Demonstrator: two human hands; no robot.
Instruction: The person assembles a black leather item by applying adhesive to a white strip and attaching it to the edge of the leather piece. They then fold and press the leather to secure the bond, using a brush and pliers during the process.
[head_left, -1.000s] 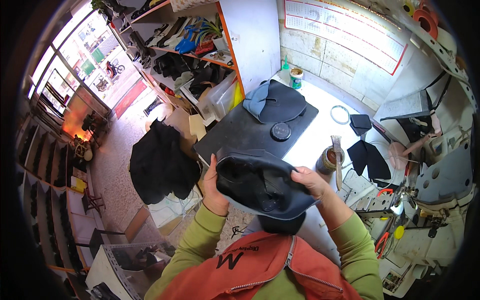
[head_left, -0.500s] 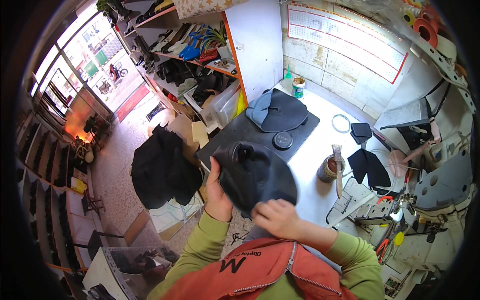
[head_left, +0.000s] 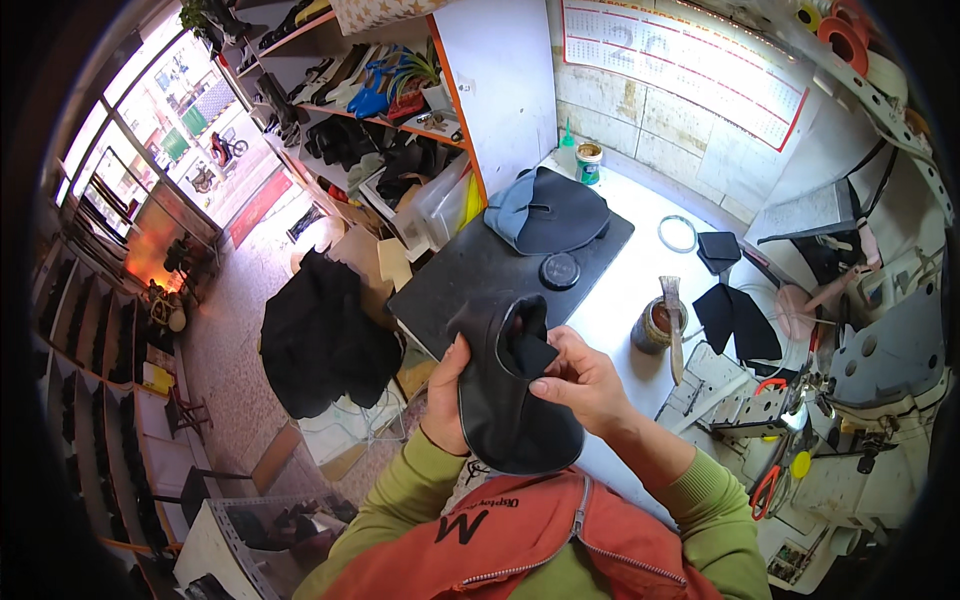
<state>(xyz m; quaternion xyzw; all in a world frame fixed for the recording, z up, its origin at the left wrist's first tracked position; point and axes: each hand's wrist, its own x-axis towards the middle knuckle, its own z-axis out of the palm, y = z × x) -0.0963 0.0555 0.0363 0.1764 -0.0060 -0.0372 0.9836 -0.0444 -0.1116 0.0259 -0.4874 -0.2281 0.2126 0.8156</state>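
A black leather shoe upper (head_left: 490, 400) is held in front of my chest, its dark opening turned up and toward the right. My left hand (head_left: 446, 395) grips its left side, thumb on the leather. With thumb and fingers, my right hand (head_left: 580, 378) pinches the edge of the opening, where a black flap of lining (head_left: 532, 353) stands out. Beyond the held piece, a second upper (head_left: 560, 212), black with a grey-blue lining, lies on a dark board (head_left: 440, 290). A round black lid (head_left: 560, 271) rests on that board too.
On the white table (head_left: 625, 300) a brush (head_left: 673, 330) lies across a brown-stained jar (head_left: 652, 328). Black cut pieces (head_left: 738, 320) lie further right beside a sewing machine (head_left: 880, 360). Black material (head_left: 325, 335) is heaped at the left. Shoe shelves (head_left: 370, 95) stand behind.
The upper has been turned so its opening faces up and right. My right hand has moved up from its lower edge to the opening. The view has shifted slightly.
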